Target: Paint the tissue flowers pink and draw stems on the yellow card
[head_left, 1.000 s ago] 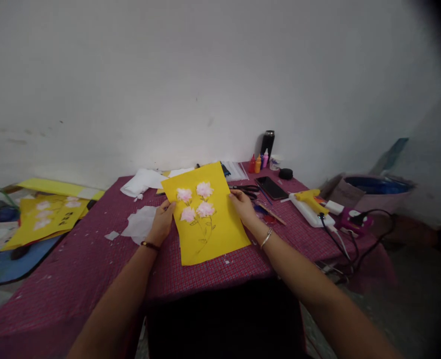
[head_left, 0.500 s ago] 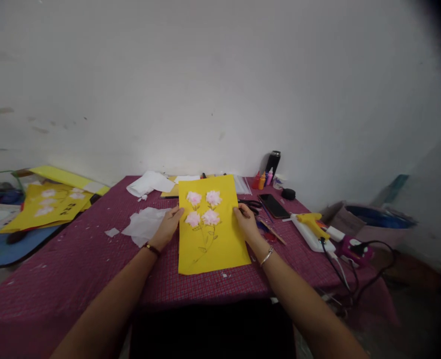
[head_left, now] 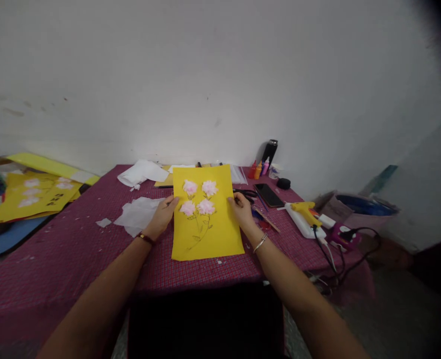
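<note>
A yellow sheet of paper [head_left: 223, 229] is held up, tilted, over the table in the middle of the head view. Several pale pink paper flowers [head_left: 206, 207] are on its upper half, above drawn stems and leaves. My left hand [head_left: 163, 214] is closed on the sheet's left edge, thumb on the front. On the opposite edge my right hand [head_left: 241, 209] pinches it the same way. The fingers behind the paper are partly hidden. Crumpled white tissue paper [head_left: 134, 215] lies left of my left hand, and black scissors [head_left: 248, 193] lie just beyond my right.
A purple checked cloth covers the table [head_left: 81, 249]. A phone [head_left: 268, 195], small paint bottles [head_left: 258, 170] and a black flask [head_left: 270, 149] stand or lie at right, near a yellow glue gun [head_left: 306, 213] with cables. More yellow flower sheets [head_left: 37, 197] lie at left.
The whole view has shifted, so the table, hands and sheet appear slightly higher and further left. Both hands keep their hold on the yellow sheet.
</note>
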`<act>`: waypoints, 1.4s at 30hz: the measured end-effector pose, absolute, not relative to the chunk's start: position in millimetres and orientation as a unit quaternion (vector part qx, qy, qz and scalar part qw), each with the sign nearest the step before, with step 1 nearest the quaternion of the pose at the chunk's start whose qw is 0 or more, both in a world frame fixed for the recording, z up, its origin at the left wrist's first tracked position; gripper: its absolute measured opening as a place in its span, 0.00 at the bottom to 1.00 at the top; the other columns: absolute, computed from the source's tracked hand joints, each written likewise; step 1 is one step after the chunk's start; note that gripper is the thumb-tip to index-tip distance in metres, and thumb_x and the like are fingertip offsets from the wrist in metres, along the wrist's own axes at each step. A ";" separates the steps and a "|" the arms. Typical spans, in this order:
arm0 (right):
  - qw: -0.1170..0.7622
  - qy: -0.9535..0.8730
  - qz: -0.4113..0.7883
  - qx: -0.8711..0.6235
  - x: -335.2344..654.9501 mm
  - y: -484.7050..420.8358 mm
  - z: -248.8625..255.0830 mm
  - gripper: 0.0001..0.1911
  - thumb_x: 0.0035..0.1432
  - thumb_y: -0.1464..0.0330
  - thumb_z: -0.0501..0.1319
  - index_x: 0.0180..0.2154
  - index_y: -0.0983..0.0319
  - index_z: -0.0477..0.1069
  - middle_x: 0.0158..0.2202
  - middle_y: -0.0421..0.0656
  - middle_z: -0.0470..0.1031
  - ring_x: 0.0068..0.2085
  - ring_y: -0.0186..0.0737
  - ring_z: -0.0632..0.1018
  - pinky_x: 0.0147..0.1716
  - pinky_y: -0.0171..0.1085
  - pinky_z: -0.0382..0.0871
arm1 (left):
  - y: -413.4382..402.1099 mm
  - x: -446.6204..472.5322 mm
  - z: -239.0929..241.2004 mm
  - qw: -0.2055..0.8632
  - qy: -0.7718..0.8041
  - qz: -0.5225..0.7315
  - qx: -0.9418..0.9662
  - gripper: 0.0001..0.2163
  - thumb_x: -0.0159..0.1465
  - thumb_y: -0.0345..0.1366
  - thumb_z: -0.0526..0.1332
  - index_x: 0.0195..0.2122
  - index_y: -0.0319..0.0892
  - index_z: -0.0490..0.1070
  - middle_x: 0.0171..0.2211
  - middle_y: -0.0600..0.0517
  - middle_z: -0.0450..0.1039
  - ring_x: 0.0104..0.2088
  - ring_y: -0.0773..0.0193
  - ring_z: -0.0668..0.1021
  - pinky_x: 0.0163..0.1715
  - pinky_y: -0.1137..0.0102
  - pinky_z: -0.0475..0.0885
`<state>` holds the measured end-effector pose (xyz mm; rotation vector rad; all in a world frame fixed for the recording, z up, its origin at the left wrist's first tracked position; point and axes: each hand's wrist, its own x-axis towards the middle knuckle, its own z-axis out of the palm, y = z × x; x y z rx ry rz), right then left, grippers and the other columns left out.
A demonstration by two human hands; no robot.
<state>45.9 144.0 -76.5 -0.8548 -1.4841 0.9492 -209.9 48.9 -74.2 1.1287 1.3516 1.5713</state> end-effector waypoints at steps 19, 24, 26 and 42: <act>0.557 -0.656 0.393 -0.324 46.4 134.4 -68.8 0.10 0.53 0.60 0.60 0.29 0.58 0.65 0.26 0.37 0.66 0.27 0.36 0.67 0.25 0.34 0.60 | 53.9 -214.7 -77.8 0.356 0.527 0.646 0.421 0.15 0.68 0.44 0.59 0.47 0.38 0.71 0.41 0.49 0.74 0.36 0.64 0.78 0.36 0.65 0.77; 0.555 -0.656 0.394 -0.326 47.1 132.3 -68.1 0.10 0.54 0.59 0.60 0.29 0.58 0.64 0.27 0.37 0.67 0.27 0.36 0.67 0.26 0.34 0.61 | 56.4 -216.9 -80.2 0.357 0.528 0.647 0.418 0.14 0.68 0.44 0.60 0.45 0.38 0.71 0.40 0.49 0.74 0.36 0.64 0.77 0.35 0.65 0.76; 0.554 -0.657 0.392 -0.329 47.5 132.2 -67.4 0.10 0.54 0.59 0.60 0.29 0.58 0.65 0.26 0.37 0.66 0.27 0.35 0.66 0.25 0.33 0.59 | 57.0 -217.4 -80.6 0.355 0.530 0.647 0.418 0.14 0.67 0.44 0.60 0.44 0.38 0.71 0.39 0.50 0.74 0.35 0.65 0.77 0.35 0.66 0.76; 0.572 -0.632 0.393 -0.343 48.9 133.9 -63.4 0.09 0.55 0.60 0.58 0.30 0.58 0.62 0.27 0.37 0.66 0.28 0.35 0.66 0.27 0.33 0.60 | 51.9 -212.0 -74.2 0.366 0.533 0.631 0.428 0.14 0.67 0.44 0.60 0.45 0.38 0.71 0.40 0.49 0.74 0.36 0.64 0.78 0.35 0.65 0.76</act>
